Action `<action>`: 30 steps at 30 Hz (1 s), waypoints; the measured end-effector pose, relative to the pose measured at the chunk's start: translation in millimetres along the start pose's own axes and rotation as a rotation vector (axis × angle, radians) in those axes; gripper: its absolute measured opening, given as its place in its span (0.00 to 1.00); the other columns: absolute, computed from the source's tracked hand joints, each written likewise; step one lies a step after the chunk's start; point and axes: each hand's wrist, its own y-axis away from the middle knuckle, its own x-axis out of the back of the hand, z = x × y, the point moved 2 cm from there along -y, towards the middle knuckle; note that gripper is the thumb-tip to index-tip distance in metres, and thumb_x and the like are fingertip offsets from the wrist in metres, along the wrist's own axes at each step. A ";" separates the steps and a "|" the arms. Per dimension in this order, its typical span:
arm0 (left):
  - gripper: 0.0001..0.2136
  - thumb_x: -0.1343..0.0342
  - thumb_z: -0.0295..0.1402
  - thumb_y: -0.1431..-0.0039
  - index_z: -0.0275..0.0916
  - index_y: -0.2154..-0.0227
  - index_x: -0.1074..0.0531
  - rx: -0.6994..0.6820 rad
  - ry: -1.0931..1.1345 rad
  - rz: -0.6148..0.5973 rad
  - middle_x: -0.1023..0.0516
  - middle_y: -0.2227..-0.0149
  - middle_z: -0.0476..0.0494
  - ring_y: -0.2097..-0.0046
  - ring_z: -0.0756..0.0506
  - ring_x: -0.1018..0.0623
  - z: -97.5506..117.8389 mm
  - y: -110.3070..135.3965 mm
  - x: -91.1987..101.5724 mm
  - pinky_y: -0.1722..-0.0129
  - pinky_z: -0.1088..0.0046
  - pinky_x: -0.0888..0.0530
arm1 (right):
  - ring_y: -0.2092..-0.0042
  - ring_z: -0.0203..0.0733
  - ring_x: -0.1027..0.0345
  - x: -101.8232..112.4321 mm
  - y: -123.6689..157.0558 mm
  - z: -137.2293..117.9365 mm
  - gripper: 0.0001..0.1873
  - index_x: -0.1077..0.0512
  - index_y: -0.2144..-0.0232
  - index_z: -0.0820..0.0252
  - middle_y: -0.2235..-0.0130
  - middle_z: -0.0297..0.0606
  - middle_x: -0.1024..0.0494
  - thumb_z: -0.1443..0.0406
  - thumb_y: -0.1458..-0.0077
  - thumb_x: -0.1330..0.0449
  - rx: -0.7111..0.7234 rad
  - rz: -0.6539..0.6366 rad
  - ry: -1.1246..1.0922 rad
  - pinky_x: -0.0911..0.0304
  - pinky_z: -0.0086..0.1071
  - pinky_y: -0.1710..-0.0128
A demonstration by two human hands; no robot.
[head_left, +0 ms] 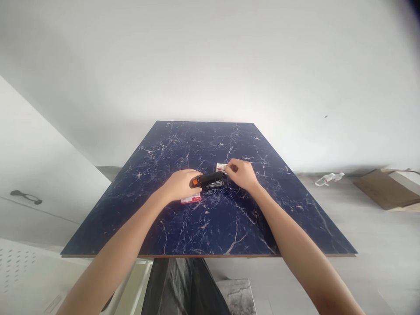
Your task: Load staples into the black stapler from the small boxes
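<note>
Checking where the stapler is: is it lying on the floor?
No, the black stapler lies on the dark blue marble table, between the left hand and right hand.

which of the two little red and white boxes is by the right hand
The small box at the far end of the black stapler, at the right hand; the other box lies under the left hand.

Stapler point(210, 180) mid-table point(229, 227) (small box point(190, 199) before it, another point(221, 166) behind)

Bright, even daylight, soft shadows, edges bowed, top-right corner vignetted.
</note>
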 end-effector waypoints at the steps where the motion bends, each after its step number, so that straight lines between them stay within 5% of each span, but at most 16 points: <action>1: 0.22 0.41 0.45 0.43 0.45 0.46 0.27 -0.012 -0.011 0.028 0.21 0.53 0.40 0.54 0.38 0.22 6.7 -1.5 -6.4 0.61 0.66 0.29 | 0.72 0.36 0.37 3.0 -0.3 4.6 0.12 0.32 0.75 0.58 0.73 0.34 0.26 0.60 0.42 0.44 -0.038 0.034 0.007 0.46 0.30 0.68; 7: 0.40 0.44 0.55 0.40 0.45 0.30 0.48 -0.078 0.110 -0.067 0.21 0.53 0.38 0.58 0.38 0.21 36.7 -0.6 -27.5 0.62 0.66 0.29 | 0.73 0.38 0.38 8.1 -0.4 13.7 0.17 0.30 0.73 0.58 0.76 0.33 0.28 0.55 0.37 0.47 -0.125 0.072 0.034 0.46 0.31 0.68; 12: 0.31 0.41 0.53 0.41 0.47 0.38 0.33 -0.066 0.177 -0.178 0.25 0.44 0.39 0.47 0.38 0.24 5.0 12.1 10.1 0.53 0.67 0.29 | 0.67 0.40 0.33 11.8 0.0 10.6 0.15 0.27 0.64 0.58 0.66 0.38 0.23 0.57 0.35 0.49 -0.104 0.087 0.040 0.42 0.32 0.64; 16: 0.33 0.34 0.48 0.49 0.50 0.39 0.30 -0.030 0.155 -0.361 0.27 0.41 0.41 0.47 0.38 0.24 -16.9 15.2 17.5 0.55 0.70 0.30 | 0.55 0.46 0.29 4.4 0.5 16.6 0.21 0.29 0.46 0.57 0.48 0.44 0.24 0.61 0.42 0.42 -0.013 -0.086 0.036 0.38 0.35 0.57; 19: 0.31 0.39 0.50 0.43 0.47 0.38 0.32 0.013 0.140 -0.341 0.21 0.53 0.41 0.58 0.41 0.21 -8.4 8.6 -0.3 0.64 0.71 0.31 | 0.57 0.45 0.27 -3.8 0.9 19.4 0.20 0.30 0.47 0.56 0.52 0.42 0.21 0.61 0.42 0.41 -0.021 -0.207 0.016 0.37 0.34 0.58; 22: 0.27 0.47 0.50 0.36 0.43 0.39 0.31 0.012 0.087 -0.226 0.20 0.62 0.41 0.64 0.42 0.22 6.7 4.3 -12.8 0.66 0.70 0.33 | 0.61 0.44 0.27 -3.7 0.2 19.6 0.20 0.29 0.51 0.57 0.59 0.40 0.20 0.55 0.42 0.39 -0.133 -0.190 0.048 0.39 0.32 0.64; 26: 0.32 0.38 0.51 0.44 0.48 0.38 0.32 -0.084 0.067 -0.336 0.26 0.46 0.40 0.51 0.39 0.23 10.5 13.1 -3.4 0.59 0.70 0.30 | 0.62 0.47 0.27 4.9 -0.1 20.8 0.28 0.32 0.43 0.54 0.59 0.41 0.20 0.49 0.40 0.42 -0.218 -0.202 0.146 0.40 0.32 0.67; 30: 0.29 0.36 0.42 0.47 0.50 0.41 0.31 -0.112 0.028 -0.437 0.27 0.46 0.44 0.49 0.39 0.24 8.4 19.6 0.8 0.57 0.71 0.29 | 0.61 0.51 0.26 6.9 0.2 26.0 0.40 0.41 0.33 0.49 0.60 0.39 0.19 0.43 0.42 0.42 -0.194 -0.350 0.163 0.38 0.35 0.65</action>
